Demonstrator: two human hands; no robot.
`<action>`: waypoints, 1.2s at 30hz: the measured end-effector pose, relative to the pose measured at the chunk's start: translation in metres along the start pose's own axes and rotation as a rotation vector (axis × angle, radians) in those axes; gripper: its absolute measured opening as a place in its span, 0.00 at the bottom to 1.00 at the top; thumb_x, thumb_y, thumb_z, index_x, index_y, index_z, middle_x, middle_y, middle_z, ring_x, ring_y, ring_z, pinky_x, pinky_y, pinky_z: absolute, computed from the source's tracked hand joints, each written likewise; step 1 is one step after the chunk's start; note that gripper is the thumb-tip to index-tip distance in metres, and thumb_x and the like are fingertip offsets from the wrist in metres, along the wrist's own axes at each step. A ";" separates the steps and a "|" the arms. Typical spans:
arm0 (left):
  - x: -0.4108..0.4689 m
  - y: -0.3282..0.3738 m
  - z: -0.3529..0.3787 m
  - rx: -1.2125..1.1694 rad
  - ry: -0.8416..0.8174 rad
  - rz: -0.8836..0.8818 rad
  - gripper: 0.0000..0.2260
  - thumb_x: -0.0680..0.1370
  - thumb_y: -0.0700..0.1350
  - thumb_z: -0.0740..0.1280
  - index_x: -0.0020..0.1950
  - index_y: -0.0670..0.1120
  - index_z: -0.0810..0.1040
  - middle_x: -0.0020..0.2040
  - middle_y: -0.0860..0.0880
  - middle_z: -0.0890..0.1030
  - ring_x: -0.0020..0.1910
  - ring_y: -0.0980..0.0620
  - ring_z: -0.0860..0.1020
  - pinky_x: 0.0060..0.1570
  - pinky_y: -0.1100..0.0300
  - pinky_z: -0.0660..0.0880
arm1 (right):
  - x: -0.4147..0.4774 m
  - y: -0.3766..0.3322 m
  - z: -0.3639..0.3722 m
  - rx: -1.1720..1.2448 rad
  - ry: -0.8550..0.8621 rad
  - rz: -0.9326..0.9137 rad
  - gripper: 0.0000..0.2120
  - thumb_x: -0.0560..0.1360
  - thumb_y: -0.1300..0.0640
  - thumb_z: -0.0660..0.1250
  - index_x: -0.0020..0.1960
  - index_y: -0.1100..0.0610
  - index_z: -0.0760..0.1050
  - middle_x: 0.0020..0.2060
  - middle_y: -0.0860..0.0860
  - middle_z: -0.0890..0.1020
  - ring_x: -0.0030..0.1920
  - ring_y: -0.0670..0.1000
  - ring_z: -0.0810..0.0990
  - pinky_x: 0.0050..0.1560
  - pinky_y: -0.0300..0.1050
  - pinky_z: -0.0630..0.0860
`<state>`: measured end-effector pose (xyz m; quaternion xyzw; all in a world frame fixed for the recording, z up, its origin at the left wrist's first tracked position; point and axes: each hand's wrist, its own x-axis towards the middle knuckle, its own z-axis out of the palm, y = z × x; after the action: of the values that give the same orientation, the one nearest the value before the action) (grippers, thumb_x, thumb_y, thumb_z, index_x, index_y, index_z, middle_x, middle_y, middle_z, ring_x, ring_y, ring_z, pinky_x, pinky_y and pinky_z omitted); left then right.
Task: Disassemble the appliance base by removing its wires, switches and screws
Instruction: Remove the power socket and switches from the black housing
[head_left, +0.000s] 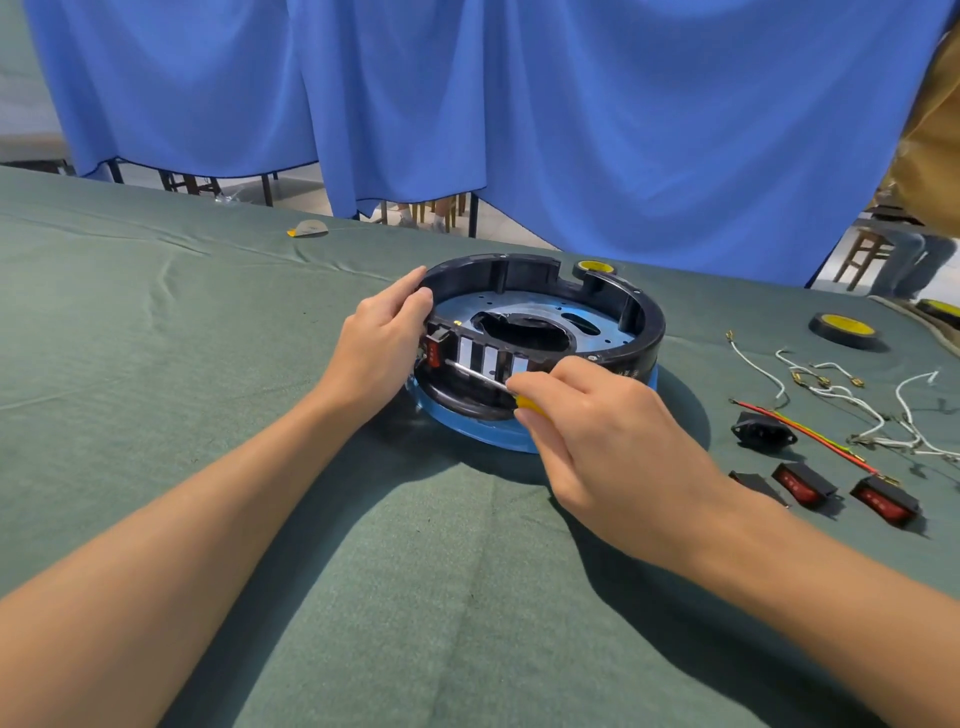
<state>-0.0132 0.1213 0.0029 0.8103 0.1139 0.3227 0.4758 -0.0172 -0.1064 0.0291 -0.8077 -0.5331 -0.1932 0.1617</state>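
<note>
On the left of the green cloth-covered table (156, 322) open cloth stretches wide, and at its inner end the left hand (382, 340) curls its fingers over the near-left rim of the round black plastic appliance base (641, 322), gripping it. The base sits mid-table on a blue bottom plate (483, 434), with one red rocker switch (434, 354) seated in its front wall. A thin metal screwdriver with a yellow handle (475, 373) lies across that wall, its tip just beside the switch. The right hand (613, 434) pinches the handle, fingers closed round it. Farther right, well apart from the base, loose white wires (831, 397), a black socket (762, 428) and loose red switches (802, 483) crowd the cloth.
</note>
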 end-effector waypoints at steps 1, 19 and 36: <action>0.000 0.000 0.000 0.002 0.002 0.001 0.23 0.80 0.52 0.56 0.74 0.50 0.69 0.61 0.59 0.76 0.63 0.58 0.71 0.63 0.61 0.64 | -0.001 0.000 0.000 0.000 -0.013 0.002 0.05 0.78 0.61 0.64 0.52 0.61 0.77 0.38 0.54 0.75 0.31 0.55 0.74 0.31 0.52 0.76; 0.001 0.005 0.004 -0.031 0.043 -0.100 0.28 0.73 0.55 0.56 0.73 0.51 0.71 0.68 0.46 0.76 0.68 0.36 0.70 0.68 0.40 0.66 | 0.011 0.005 -0.004 0.061 0.050 0.070 0.06 0.78 0.58 0.63 0.48 0.59 0.78 0.35 0.51 0.78 0.40 0.56 0.75 0.44 0.53 0.75; -0.002 0.013 0.002 -0.062 0.052 -0.141 0.26 0.73 0.52 0.59 0.71 0.53 0.73 0.67 0.59 0.75 0.65 0.57 0.72 0.69 0.49 0.68 | 0.029 0.023 0.017 0.301 0.466 0.589 0.29 0.82 0.45 0.56 0.25 0.54 0.57 0.17 0.47 0.64 0.26 0.49 0.62 0.35 0.47 0.62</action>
<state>-0.0152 0.1121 0.0118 0.7766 0.1728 0.3126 0.5190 0.0166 -0.0840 0.0274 -0.8278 -0.2502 -0.2363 0.4430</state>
